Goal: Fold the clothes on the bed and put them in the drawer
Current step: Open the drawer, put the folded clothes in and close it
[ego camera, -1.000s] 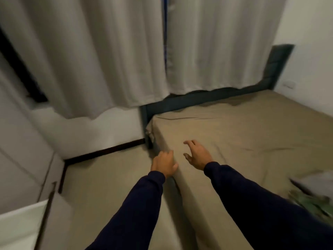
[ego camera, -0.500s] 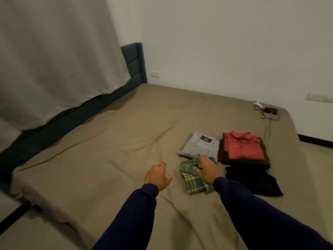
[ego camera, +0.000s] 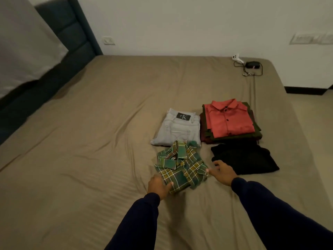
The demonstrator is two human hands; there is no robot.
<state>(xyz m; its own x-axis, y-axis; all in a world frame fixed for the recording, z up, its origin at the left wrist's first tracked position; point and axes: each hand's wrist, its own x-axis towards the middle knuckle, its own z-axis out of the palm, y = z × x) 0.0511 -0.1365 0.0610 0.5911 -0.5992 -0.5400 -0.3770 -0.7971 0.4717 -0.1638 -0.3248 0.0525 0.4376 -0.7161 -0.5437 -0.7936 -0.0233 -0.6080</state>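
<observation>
Folded green plaid shirt [ego camera: 181, 166] on bed [ego camera: 90, 159] between both hands: left hand [ego camera: 159, 184] grips its near corner, right hand [ego camera: 222, 173] released, thumb touching its edge. Grey jeans [ego camera: 177, 129] beyond, "CK" patch

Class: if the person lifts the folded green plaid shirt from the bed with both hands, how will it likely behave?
The folded green plaid shirt is soft cloth, so it would probably sag and partly unfold unless supported from both sides, where the left hand and right hand sit. It looks thin, so likely light. On the wrinkled tan sheet it would probably drag, not slide.

Both arms outstretched (sleeves navy)
</observation>
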